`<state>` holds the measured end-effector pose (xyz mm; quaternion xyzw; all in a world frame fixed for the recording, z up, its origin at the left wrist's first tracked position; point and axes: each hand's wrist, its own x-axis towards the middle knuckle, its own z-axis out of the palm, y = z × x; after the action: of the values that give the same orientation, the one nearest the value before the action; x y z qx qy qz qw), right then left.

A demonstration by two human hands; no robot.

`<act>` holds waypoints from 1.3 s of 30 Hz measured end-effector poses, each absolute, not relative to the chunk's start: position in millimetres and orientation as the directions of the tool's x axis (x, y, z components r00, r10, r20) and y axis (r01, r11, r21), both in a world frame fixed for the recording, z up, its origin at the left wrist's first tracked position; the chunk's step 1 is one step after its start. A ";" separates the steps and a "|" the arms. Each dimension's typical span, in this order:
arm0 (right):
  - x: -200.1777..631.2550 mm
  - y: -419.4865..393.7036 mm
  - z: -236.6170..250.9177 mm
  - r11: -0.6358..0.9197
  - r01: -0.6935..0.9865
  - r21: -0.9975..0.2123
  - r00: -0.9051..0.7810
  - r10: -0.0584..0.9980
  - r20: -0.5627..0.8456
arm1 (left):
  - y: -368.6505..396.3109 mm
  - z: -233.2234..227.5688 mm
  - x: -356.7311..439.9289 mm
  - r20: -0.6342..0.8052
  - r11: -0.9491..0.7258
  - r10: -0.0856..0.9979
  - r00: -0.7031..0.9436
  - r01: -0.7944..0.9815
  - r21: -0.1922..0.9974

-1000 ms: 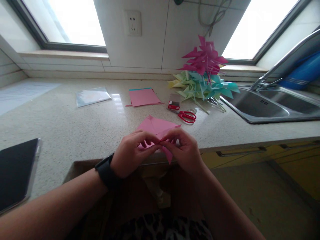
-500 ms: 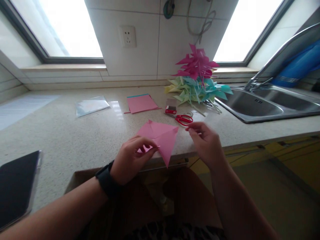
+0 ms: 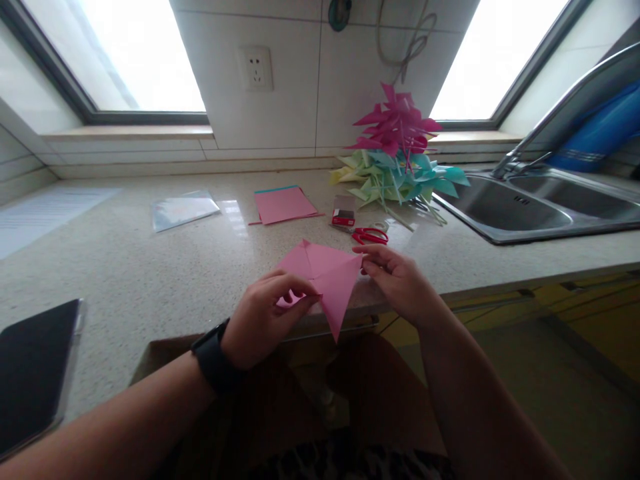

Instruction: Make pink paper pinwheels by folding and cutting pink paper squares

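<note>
Pink paper sheet (image 3: 336,283): on the counter (image 3: 150,280), on the person's side of the red-handled scissors (image 3: 358,234) and to their left, one pointed corner projecting past the counter's front edge. Its surface is plain and matt; a line runs from the far corner toward the middle, and whether it is a crease or a cut cannot be determined. Left hand (image 3: 265,310): forearm angled in from the lower left, dark wristwatch (image 3: 215,357) worn, palm down, thumb and forefinger pinched together on a point of the sheet near its middle. Right hand (image 3: 400,283): forearm rising from the lower right, fingers curled, forefinger and thumb at the sheet's right corner, just on the near side of the scissors; whether they grip it cannot be told. Small red box (image 3: 343,218): just beyond the scissors, slightly left. Stack of pink paper (image 3: 285,205): left of the scissors and farther back. Paper pinwheels (image 3: 395,160), magenta, aqua and pale green: heaped behind the scissors, toward the right.
</note>
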<state>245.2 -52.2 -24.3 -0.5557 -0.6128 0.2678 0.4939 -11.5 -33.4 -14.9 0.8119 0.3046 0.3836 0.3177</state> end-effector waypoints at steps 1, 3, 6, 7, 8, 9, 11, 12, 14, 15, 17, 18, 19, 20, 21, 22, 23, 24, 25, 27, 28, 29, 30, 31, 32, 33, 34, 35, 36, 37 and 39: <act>245.9 -51.8 -23.8 0.248 0.386 -0.889 0.079 0.951 0.300 | -33.4 -14.9 -11.5 0.429 -0.612 0.740 0.518 0.252 0.750; 247.7 -51.7 -23.0 0.252 0.324 -0.912 0.029 0.961 0.276 | -33.5 -14.4 -11.2 0.425 -0.608 0.740 0.521 0.249 0.754; 251.6 -52.3 -21.2 0.235 0.275 -0.932 -0.019 0.971 0.239 | -33.6 -13.4 -10.6 0.416 -0.604 0.738 0.531 0.245 0.759; 253.0 -52.7 -20.1 0.230 0.271 -0.935 -0.025 0.972 0.232 | -33.5 -13.3 -10.5 0.416 -0.604 0.737 0.533 0.243 0.759; 254.4 -53.2 -18.8 0.226 0.271 -0.936 -0.026 0.973 0.227 | -33.3 -13.4 -10.4 0.414 -0.604 0.736 0.535 0.242 0.760; 255.7 -53.8 -17.2 0.222 0.277 -0.935 -0.024 0.974 0.224 | -33.2 -13.6 -10.5 0.413 -0.602 0.736 0.536 0.241 0.761; 257.9 -55.4 -14.0 0.219 0.290 -0.932 -0.034 0.975 0.218 | -33.1 -14.3 -11.0 0.411 -0.602 0.732 0.543 0.234 0.764; 258.7 -56.3 -12.6 0.220 0.296 -0.930 -0.047 0.975 0.216 | -33.2 -14.5 -11.3 0.410 -0.602 0.730 0.547 0.231 0.764; 260.1 -58.1 -10.6 0.222 0.312 -0.924 -0.081 0.975 0.208 | -33.6 -14.2 -11.9 0.406 -0.603 0.727 0.555 0.231 0.764; 260.8 -58.8 -9.9 0.225 0.327 -0.918 -0.092 0.974 0.206 | -33.8 -13.7 -12.1 0.401 -0.602 0.726 0.559 0.234 0.763; 262.0 -59.7 -8.6 0.241 0.388 -0.890 -0.099 0.971 0.219 | -34.0 -12.3 -12.5 0.387 -0.600 0.723 0.572 0.242 0.763; 262.5 -59.8 -7.5 0.266 0.429 -0.864 -0.103 0.964 0.245 | -33.9 -11.6 -12.6 0.381 -0.599 0.719 0.581 0.241 0.763; 262.9 -59.8 -5.9 0.307 0.466 -0.830 -0.118 0.951 0.285 | -33.7 -11.0 -12.8 0.379 -0.599 0.717 0.585 0.239 0.764; 263.0 -59.7 -3.9 0.357 0.497 -0.791 -0.148 0.933 0.328 | -33.4 -10.5 -13.0 0.376 -0.598 0.715 0.589 0.237 0.766; 262.9 -59.6 -1.5 0.414 0.515 -0.750 -0.190 0.909 0.372 | -33.1 -10.3 -13.3 0.374 -0.596 0.714 0.591 0.235 0.768; 262.5 -59.5 1.1 0.470 0.522 -0.712 -0.238 0.881 0.408 | -32.7 -10.2 -13.7 0.371 -0.594 0.716 0.592 0.235 0.770; 261.7 -59.6 3.6 0.517 0.525 -0.676 -0.284 0.855 0.434 | -32.3 -10.3 -14.2 0.368 -0.591 0.716 0.593 0.235 0.772; 260.6 -59.8 5.9 0.548 0.525 -0.652 -0.318 0.836 0.447 | -31.9 -10.6 -14.7 0.363 -0.586 0.718 0.595 0.235 0.775; 259.1 -60.2 7.9 0.562 0.524 -0.640 -0.341 0.827 0.447 | -31.5 -10.9 -15.2 0.355 -0.579 0.721 0.596 0.236 0.781; 255.4 -61.1 10.3 0.560 0.509 -0.653 -0.359 0.828 0.430 | -30.6 -11.5 -15.8 0.337 -0.560 0.729 0.596 0.235 0.795; 253.4 -61.4 10.8 0.550 0.495 -0.673 -0.361 0.834 0.417 | -30.2 -11.7 -15.9 0.330 -0.551 0.733 0.595 0.234 0.801; 251.6 -61.6 11.0 0.544 0.476 -0.691 -0.358 0.838 0.412 | -29.8 -11.7 -15.8 0.326 -0.544 0.735 0.594 0.232 0.806; 250.1 -61.4 11.0 0.542 0.455 -0.706 -0.356 0.838 0.414 | -29.5 -11.6 -15.6 0.323 -0.541 0.737 0.594 0.231 0.809; 248.9 -61.0 10.8 0.546 0.437 -0.715 -0.352 0.835 0.423 | -29.2 -11.3 -15.2 0.323 -0.540 0.736 0.594 0.229 0.810; 248.1 -60.3 10.5 0.552 0.421 -0.719 -0.346 0.831 0.436 | -28.9 -11.0 -14.9 0.322 -0.539 0.736 0.596 0.228 0.811; 247.7 -59.4 10.1 0.560 0.411 -0.719 -0.339 0.826 0.450 | -28.7 -10.6 -14.5 0.320 -0.538 0.737 0.596 0.229 0.811; 247.6 -58.3 9.5 0.568 0.406 -0.716 -0.334 0.822 0.462 | -28.5 -10.3 -14.1 0.318 -0.536 0.738 0.595 0.231 0.812; 247.7 -57.1 8.8 0.572 0.405 -0.713 -0.331 0.819 0.470 | -28.4 -10.1 -13.8 0.318 -0.534 0.738 0.595 0.228 0.814; 247.8 -55.8 7.7 0.573 0.406 -0.712 -0.325 0.819 0.473 | -28.2 -10.1 -13.6 0.319 -0.531 0.739 0.593 0.223 0.817; 247.8 -54.6 6.2 0.567 0.402 -0.719 -0.317 0.823 0.472 | -28.1 -10.2 -13.4 0.318 -0.527 0.739 0.594 0.215 0.822; 247.2 -52.6 2.2 0.534 0.369 -0.761 -0.299 0.843 0.448 | -27.7 -10.9 -13.2 0.316 -0.515 0.742 0.592 0.200 0.834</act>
<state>247.2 -52.6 2.2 -0.3992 -0.7589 0.2710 0.4374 -13.2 -27.7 -10.9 0.7999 0.2943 0.3426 0.3952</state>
